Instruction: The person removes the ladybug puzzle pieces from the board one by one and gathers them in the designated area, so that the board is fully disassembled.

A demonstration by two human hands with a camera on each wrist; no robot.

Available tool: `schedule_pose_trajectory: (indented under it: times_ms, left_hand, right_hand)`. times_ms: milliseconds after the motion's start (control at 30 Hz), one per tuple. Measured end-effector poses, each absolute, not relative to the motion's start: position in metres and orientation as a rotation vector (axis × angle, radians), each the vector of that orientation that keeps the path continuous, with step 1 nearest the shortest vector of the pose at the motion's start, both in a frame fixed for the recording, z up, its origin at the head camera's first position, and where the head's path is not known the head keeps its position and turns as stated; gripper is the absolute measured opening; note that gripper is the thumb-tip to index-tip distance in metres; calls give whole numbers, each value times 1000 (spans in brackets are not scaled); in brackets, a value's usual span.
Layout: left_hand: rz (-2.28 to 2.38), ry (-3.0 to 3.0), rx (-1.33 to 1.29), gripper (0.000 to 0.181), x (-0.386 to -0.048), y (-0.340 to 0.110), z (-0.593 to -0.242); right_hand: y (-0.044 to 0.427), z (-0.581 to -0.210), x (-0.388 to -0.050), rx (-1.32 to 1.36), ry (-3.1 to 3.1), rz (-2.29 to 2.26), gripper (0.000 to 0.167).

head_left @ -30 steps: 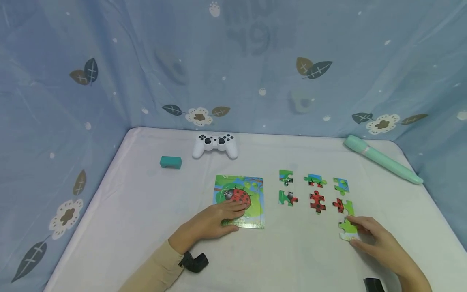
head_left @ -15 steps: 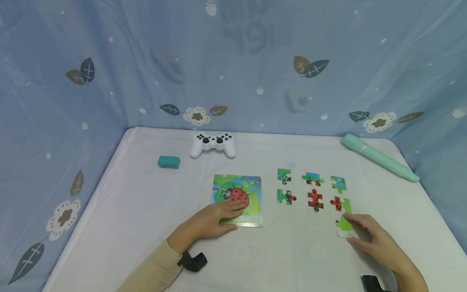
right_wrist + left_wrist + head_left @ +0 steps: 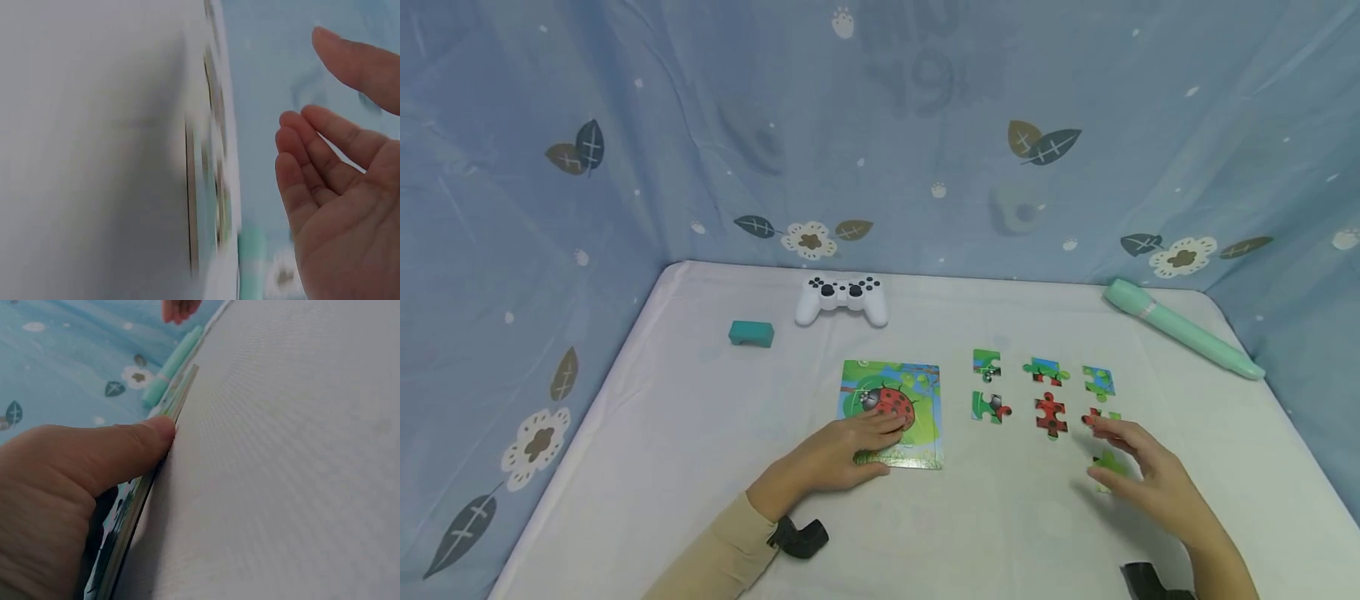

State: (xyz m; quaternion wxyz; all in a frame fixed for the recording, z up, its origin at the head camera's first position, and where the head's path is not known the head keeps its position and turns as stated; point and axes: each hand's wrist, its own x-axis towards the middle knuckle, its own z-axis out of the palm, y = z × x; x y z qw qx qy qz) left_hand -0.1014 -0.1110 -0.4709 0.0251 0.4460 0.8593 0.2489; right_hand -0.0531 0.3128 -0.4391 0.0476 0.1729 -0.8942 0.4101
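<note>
My left hand [image 3: 838,452] rests on a square ladybug puzzle board [image 3: 917,450], fingers laid across the picture. In the left wrist view its thumb [image 3: 119,450] lies against the board's edge. My right hand [image 3: 1153,487] hovers over a green jigsaw piece [image 3: 1108,461], thumb and fingers apart with nothing between them. That hand partly hides this piece and a red and green jigsaw piece [image 3: 1092,417] behind it. The right wrist view shows the right palm [image 3: 350,212] bare, raised off the table, with blurred pieces beside it.
Further loose pieces lie in rows, among them a red jigsaw piece [image 3: 1051,415] and a blue corner piece [image 3: 1099,382]. At the back stand a white game controller [image 3: 842,300] and a teal block [image 3: 751,333]. A mint-green tapered tube [image 3: 1183,327] lies at the back right.
My right hand has let go of the green piece at the lower right, risen and shifted left over it. The left hand has stayed on the board.
</note>
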Motion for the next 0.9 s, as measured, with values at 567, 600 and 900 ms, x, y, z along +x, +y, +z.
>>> schedule_pose_trajectory:
  times_ms: [567,600,900]
  left_hand:
    - [888,2766,1164,62,-97,-138,-479]
    - [888,2765,1150,62,-97,-139,-479]
    - [896,2759,1159,61,-99,-140,-480]
  right_hand:
    - [162,-445,-95,1051,-2844,1357,58]
    - [156,-445,-97,1073,-2843,1355,58]
    - [112,-450,-108,1118,-2940,1221,55]
